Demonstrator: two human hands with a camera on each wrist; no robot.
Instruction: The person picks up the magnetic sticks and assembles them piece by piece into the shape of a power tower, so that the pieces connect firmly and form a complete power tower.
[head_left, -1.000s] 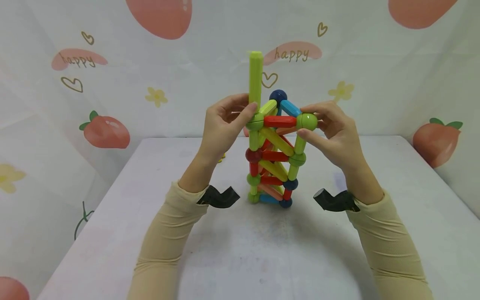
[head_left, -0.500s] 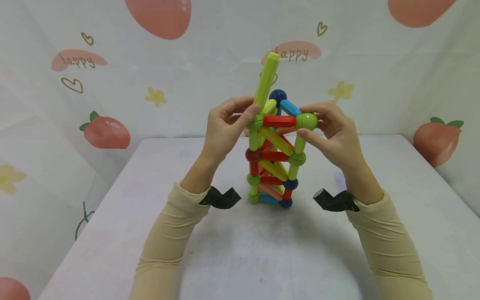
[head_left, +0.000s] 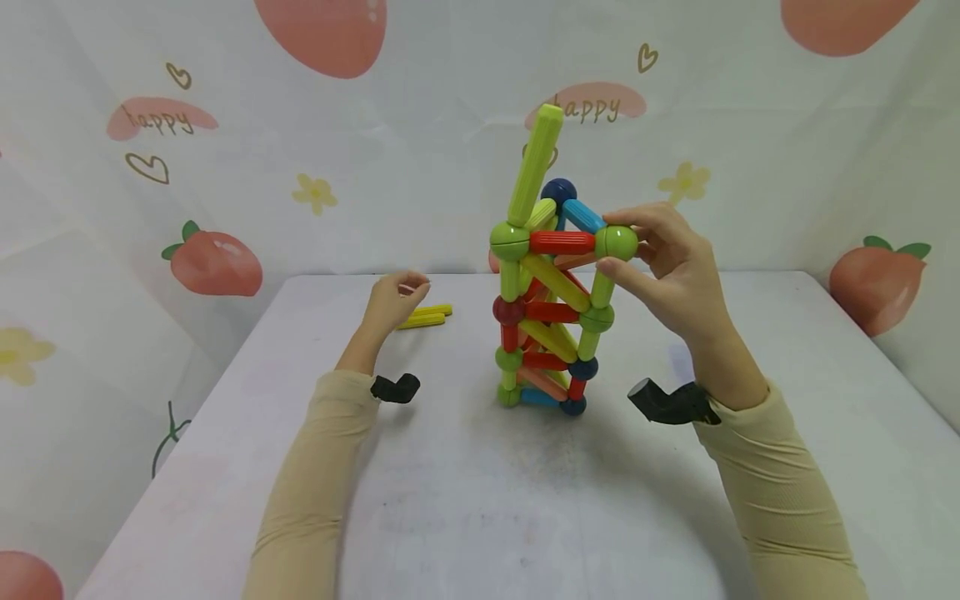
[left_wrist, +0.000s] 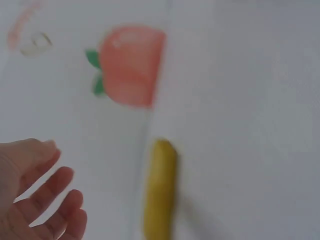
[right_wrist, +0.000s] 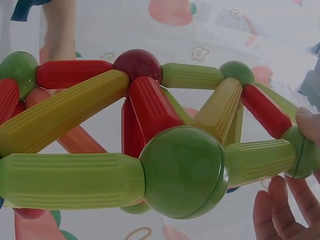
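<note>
A tall tower of colored rods and balls (head_left: 551, 312) stands on the table. At its top right corner my right hand (head_left: 671, 267) pinches a green ball (head_left: 617, 242) between thumb and fingers; the right wrist view also shows that green ball (right_wrist: 301, 152) in the grip. From the top left green ball (head_left: 510, 241), a long yellow-green rod (head_left: 536, 165) rises, leaning right. My left hand (head_left: 393, 302) is off the tower, fingers loosely bent, above yellow rods (head_left: 426, 319) lying on the table. In the left wrist view one blurred yellow rod (left_wrist: 161, 192) lies apart from the fingers.
The white table (head_left: 480, 517) runs back to a hanging cloth (head_left: 427, 142) printed with peaches, flowers and hearts. A black wrist device (head_left: 396, 388) sits on the left sleeve, and another black wrist device (head_left: 671, 402) on the right.
The long yellow-green rod has tipped from upright to leaning right. My left hand has let go of it and moved left and down, over the yellow rods. The right hand holds its place.
</note>
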